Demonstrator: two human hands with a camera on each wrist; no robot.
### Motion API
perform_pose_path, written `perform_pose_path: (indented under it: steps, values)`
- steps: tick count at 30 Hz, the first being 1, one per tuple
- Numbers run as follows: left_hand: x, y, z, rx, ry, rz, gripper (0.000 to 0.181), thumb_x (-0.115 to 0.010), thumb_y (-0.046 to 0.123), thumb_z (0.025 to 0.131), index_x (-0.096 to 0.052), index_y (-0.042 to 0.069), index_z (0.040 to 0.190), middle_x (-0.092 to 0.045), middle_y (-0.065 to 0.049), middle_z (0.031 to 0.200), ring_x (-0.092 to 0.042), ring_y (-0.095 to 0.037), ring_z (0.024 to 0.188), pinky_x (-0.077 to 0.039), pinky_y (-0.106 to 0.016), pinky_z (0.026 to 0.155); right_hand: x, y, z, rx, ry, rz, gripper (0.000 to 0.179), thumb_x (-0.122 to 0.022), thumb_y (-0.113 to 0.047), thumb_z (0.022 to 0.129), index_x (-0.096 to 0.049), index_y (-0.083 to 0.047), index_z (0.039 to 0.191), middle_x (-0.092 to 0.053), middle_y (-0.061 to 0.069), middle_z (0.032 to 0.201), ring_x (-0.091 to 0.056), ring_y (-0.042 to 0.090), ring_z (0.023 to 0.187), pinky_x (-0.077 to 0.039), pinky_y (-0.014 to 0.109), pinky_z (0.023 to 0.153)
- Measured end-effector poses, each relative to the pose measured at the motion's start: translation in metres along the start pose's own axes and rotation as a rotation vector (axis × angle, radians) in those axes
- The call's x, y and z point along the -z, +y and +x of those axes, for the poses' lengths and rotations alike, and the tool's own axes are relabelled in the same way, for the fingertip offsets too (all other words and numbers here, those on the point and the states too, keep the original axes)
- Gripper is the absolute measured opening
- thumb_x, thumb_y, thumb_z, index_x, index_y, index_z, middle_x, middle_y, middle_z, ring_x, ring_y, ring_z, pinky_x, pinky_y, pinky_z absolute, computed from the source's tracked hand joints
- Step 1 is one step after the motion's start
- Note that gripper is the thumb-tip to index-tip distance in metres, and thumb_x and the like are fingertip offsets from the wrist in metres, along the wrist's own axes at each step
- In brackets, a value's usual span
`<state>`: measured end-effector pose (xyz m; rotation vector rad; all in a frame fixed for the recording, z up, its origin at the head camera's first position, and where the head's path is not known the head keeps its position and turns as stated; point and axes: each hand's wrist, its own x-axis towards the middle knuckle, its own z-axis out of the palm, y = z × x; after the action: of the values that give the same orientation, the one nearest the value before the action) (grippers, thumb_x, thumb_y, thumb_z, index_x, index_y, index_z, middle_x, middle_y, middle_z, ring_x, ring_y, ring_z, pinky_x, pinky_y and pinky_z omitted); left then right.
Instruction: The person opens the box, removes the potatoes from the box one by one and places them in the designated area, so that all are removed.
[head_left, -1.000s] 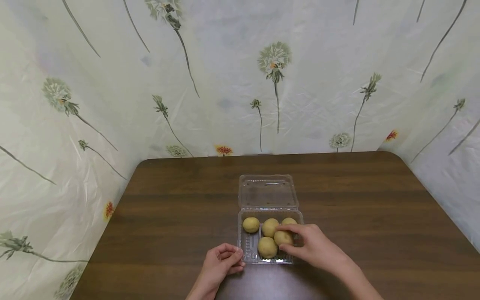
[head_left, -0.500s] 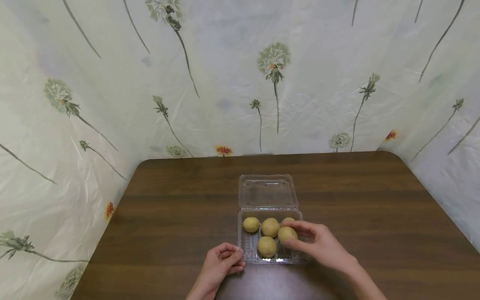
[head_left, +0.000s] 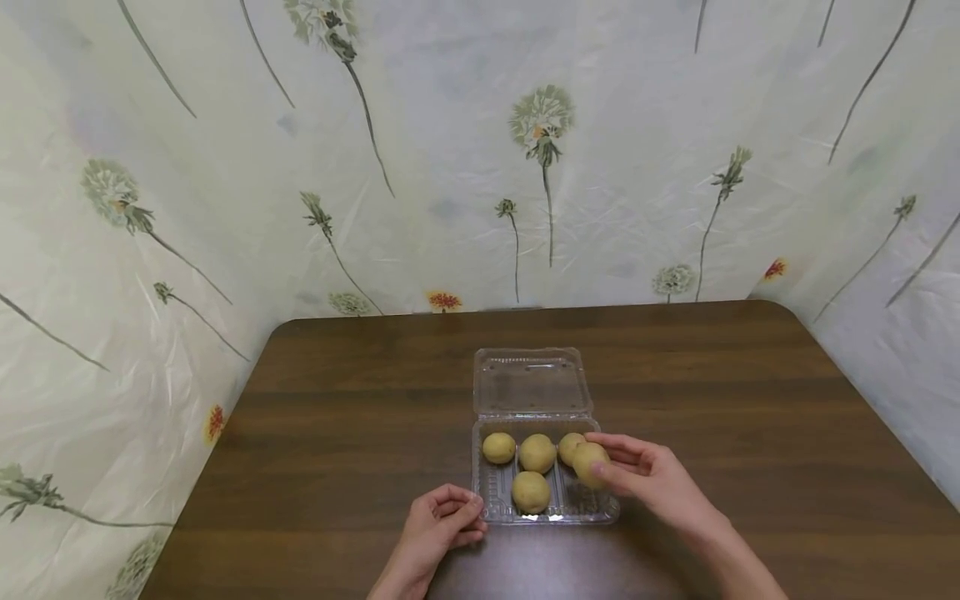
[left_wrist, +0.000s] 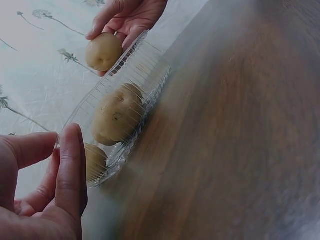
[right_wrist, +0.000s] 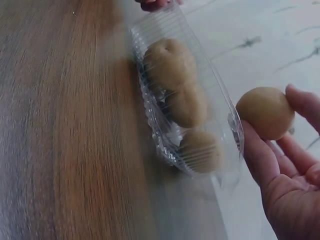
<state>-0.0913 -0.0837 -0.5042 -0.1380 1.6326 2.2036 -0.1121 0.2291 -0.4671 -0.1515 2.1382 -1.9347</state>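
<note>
While the left hand (head_left: pixel 442 521) stays at the near left corner of a clear plastic container (head_left: pixel 612 505), the right hand (head_left: pixel 667 483) holds one potato (head_left: pixel 590 464) at the right side of it. The left thumb and forefinger pinch the rim at this corner, and the other left fingers are bent toward the palm. On the right hand, the thumb is on the near side of the potato and fingers are on the far side, so it is pinched between them; from the wrist views, I see it raised above the rim. Four more potatoes sit inside the container: one at far left (head_left: pixel 498 448), one at far middle (head_left: pixel 537 454), one at near middle (head_left: pixel 531 492), and one at far right (head_left: pixel 570 446), which is partly covered by the held one. Whether the two middle ones touch each other, I cannot tell. The transparent lid (head_left: pixel 532 387) lies back on the far side, joined along the far edge of the container. All this stands on a dark brown wooden table (head_left: pixel 360 417) with rounded far corners, and behind it hangs a pale sheet (head_left: pixel 450 125) printed with dandelions and small orange flowers.
</note>
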Motion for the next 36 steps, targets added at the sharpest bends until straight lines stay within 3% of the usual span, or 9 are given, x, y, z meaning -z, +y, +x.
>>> perform_pose_path:
  steps: [7, 14, 20, 36]
  values:
    - [0.001, 0.001, 0.0, -0.001, -0.006, 0.005, 0.018, -0.072, 0.01, 0.09, -0.062, -0.003, 0.096, -0.067, -0.01, 0.084, -0.068, -0.017, 0.075, -0.059, -0.027, 0.07, 0.008, 0.0, 0.0, -0.027, 0.049, 0.015, 0.051, -0.069, -0.018, 0.093, -0.052, 0.002, 0.137, -0.06, 0.019, 0.129, -0.064, 0.017, 0.105, -0.057, 0.033, 0.083]
    - [0.0, 0.001, 0.0, -0.003, -0.004, 0.003, 0.016, -0.07, 0.008, 0.091, -0.062, -0.004, 0.097, -0.066, -0.009, 0.084, -0.068, -0.016, 0.075, -0.059, -0.026, 0.069, 0.017, 0.0, 0.0, 0.002, 0.06, 0.046, 0.05, -0.066, -0.015, 0.096, -0.048, 0.005, 0.138, -0.062, 0.018, 0.125, -0.065, 0.018, 0.104, -0.056, 0.032, 0.084]
    - [0.001, 0.002, 0.0, 0.004, -0.001, 0.012, 0.017, -0.07, 0.009, 0.092, -0.062, -0.005, 0.099, -0.066, -0.009, 0.084, -0.068, -0.017, 0.075, -0.059, -0.027, 0.07, 0.025, 0.001, 0.003, 0.021, 0.071, 0.057, 0.053, -0.065, -0.014, 0.096, -0.044, 0.009, 0.139, -0.065, 0.009, 0.123, -0.065, 0.015, 0.105, -0.056, 0.032, 0.085]
    - [0.0, 0.002, -0.002, 0.009, -0.011, 0.005, 0.013, -0.069, 0.007, 0.092, -0.061, -0.002, 0.096, -0.066, -0.009, 0.082, -0.068, -0.016, 0.075, -0.059, -0.026, 0.07, 0.047, 0.011, 0.014, -0.007, 0.121, 0.055, 0.055, -0.065, -0.02, 0.097, -0.044, 0.006, 0.141, -0.066, 0.003, 0.121, -0.064, 0.013, 0.105, -0.056, 0.031, 0.086]
